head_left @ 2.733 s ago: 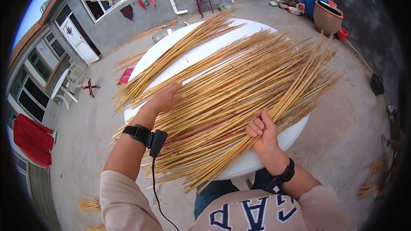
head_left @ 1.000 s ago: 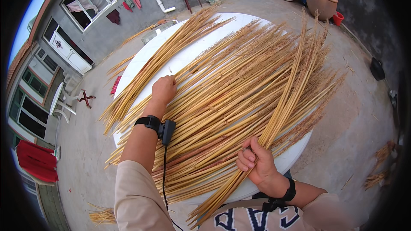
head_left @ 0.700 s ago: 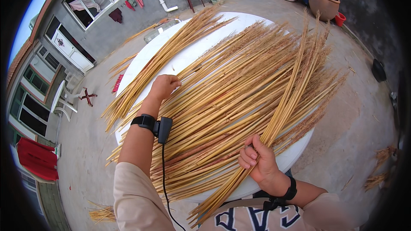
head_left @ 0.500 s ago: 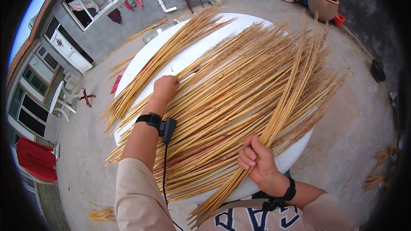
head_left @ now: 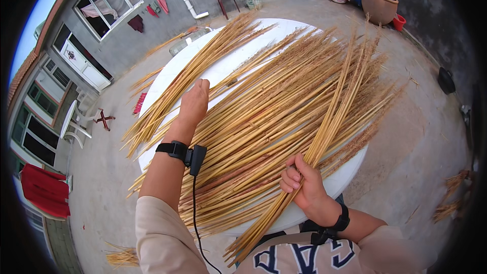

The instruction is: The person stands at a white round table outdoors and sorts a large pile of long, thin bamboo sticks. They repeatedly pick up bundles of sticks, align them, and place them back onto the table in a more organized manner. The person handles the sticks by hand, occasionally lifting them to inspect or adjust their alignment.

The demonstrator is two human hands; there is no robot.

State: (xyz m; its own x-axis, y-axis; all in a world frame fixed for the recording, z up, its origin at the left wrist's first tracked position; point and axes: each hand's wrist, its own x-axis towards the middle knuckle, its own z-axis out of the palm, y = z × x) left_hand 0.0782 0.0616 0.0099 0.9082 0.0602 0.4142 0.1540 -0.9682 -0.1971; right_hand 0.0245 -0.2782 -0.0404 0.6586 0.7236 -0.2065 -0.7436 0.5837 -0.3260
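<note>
Right hand (head_left: 304, 190) gripping small bundle of stalks (head_left: 329, 122) at near edge of round white worktop (head_left: 350, 172). Left hand (head_left: 194, 102) curling over spread stalks (grip looking loose). Best keeping butt ends level, bundle tight.

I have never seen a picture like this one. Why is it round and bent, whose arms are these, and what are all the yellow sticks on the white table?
The picture comes from a wide fisheye camera worn on a person's head, looking down. That lens bends straight edges and leaves dark corners. There is no machine: the two arms entering from the lower edge are the person's own.

The round white table stands in a concrete yard and is covered with long yellow dried stalks, lying mostly side by side.

The left hand reaches into the stalks; whether it grips any is not clear. A black band with a small box and a cable sits on that wrist.

The right hand is closed around a bundle of stalks, which crosses over the pile.

Behind the table is a grey house wall with windows.
</note>
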